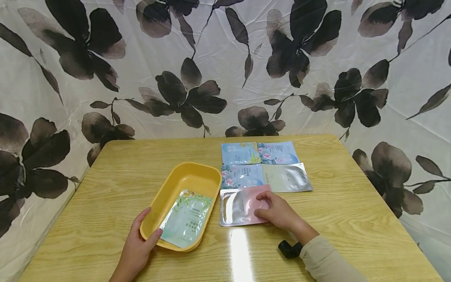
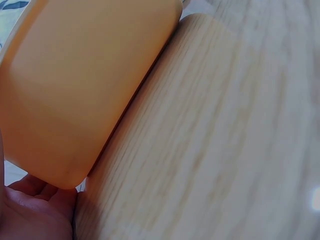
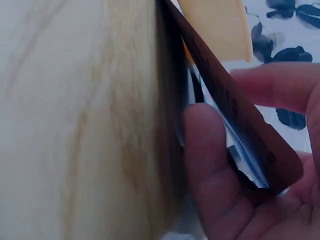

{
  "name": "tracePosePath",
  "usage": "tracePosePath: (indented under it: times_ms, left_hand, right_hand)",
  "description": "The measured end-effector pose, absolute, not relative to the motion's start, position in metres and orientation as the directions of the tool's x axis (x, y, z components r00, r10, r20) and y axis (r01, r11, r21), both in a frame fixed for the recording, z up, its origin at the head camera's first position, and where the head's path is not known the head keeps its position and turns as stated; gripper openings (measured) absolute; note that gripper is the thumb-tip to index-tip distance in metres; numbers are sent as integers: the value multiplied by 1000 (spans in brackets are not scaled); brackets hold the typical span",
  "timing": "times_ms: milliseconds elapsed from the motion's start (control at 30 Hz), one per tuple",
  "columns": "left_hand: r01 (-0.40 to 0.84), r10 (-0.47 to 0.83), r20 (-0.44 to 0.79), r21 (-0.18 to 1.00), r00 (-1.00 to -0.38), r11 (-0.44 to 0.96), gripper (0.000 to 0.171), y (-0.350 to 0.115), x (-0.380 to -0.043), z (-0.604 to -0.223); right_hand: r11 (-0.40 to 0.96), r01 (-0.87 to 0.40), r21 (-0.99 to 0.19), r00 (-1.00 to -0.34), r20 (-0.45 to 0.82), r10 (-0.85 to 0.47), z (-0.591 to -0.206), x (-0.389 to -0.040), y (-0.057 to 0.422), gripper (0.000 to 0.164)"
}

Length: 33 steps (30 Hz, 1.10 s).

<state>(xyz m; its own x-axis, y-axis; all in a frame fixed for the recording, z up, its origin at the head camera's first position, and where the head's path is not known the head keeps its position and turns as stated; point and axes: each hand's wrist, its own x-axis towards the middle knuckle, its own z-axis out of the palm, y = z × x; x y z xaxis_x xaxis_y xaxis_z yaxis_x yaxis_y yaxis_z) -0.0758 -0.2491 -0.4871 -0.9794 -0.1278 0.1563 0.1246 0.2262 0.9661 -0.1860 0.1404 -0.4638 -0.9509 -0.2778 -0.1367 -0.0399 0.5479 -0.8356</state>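
Note:
My left hand [image 1: 138, 244] holds a yellow plastic basin [image 1: 195, 179] at its near-left corner, thumb over the rim. In the left wrist view the basin's outer wall [image 2: 85, 95] stands against that hand. A pale green sheet mask packet [image 1: 188, 219] lies inside the basin. To the right, my right hand [image 1: 282, 213] pinches the right edge of a pink-and-silver sheet mask packet [image 1: 243, 213]. Seen from the right wrist, this packet [image 3: 240, 120] is tilted off the wood between thumb and fingers. Its left end lies close beside the basin.
Behind the pink packet lie several more packets: two blue ones at the back [image 1: 239, 153] [image 1: 278, 152], another blue one [image 1: 243, 176], and a pale green-and-silver one [image 1: 289, 178]. A black strap-like piece [image 1: 290, 249] is at the right wrist. A floral curtain [image 1: 218, 58] hangs behind the wooden table [image 1: 352, 219].

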Motion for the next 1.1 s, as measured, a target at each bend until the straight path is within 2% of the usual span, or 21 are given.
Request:
tracePosePath:
  times_ms: [167,333,867,1100]
  left_hand:
    - [125,-125,155,967,-980,223,64,-249,-76,-487]
    - [120,-124,150,968,-981,219,64,-249,-76,-487]
    - [120,-131,154,965,-979,234,63,-249,-75,-487]
    - [127,-130,161,964,-978,235,63,-248,-75,-488]
  right_hand:
    - [626,-127,-770,-939,-109,-326,-458,-187,143,44]
    - [681,-160,-714,-939,-104,-329,-453,-186,144,46]
    - [756,-146,-638,-946,-133,-295,-440,-186,153,45]
    - [781,-131,-610,-949,-152,-277,-437,-185,155,51]
